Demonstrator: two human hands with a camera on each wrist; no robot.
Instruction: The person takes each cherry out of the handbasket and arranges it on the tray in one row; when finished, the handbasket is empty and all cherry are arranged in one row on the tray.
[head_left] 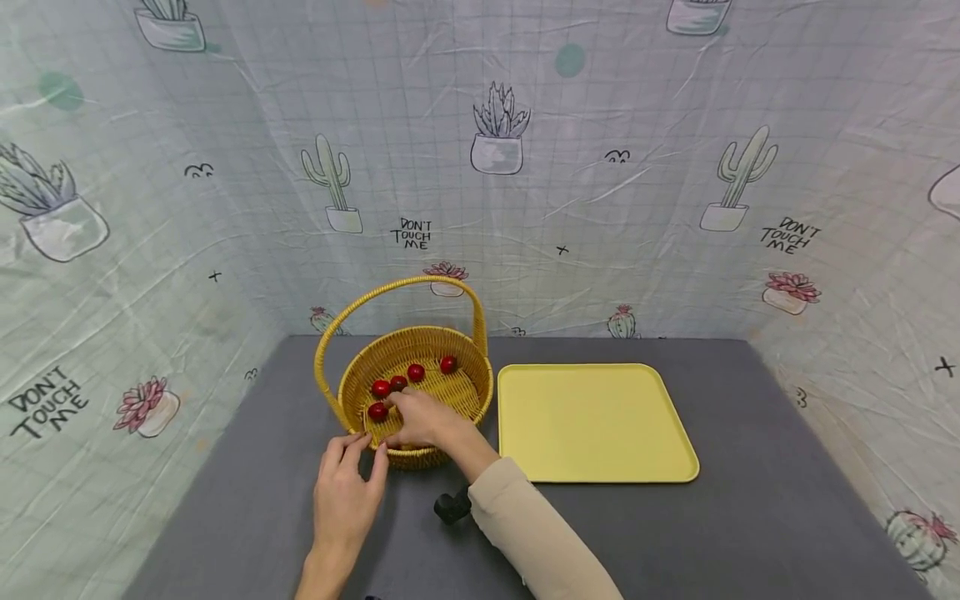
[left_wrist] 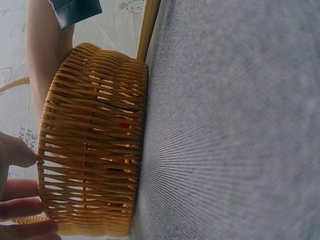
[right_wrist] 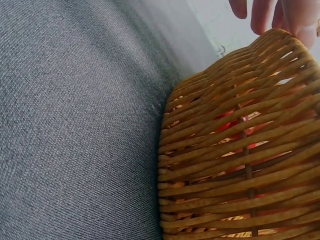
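A yellow wicker basket [head_left: 408,457] with a tall arched handle stands on the grey table, left of centre. Several dark red, round cherry-like fruits [head_left: 416,372] lie in it. My left hand [head_left: 345,492] holds the near left rim; in the left wrist view its thumb [left_wrist: 20,151] and fingers meet the edge. Over the near rim, my right hand [head_left: 423,419] reaches down inside. Its fingertips are beside a red fruit [head_left: 378,412] at the left, with the thumb apart from it. Woven sides mostly hide the right hand in the wrist views.
A flat yellow tray [head_left: 596,423] lies right of the basket. On the table by the right forearm is a small black object [head_left: 452,507], partly hidden by the sleeve. Cactus-printed cloth [head_left: 555,192] hangs behind and at both sides.
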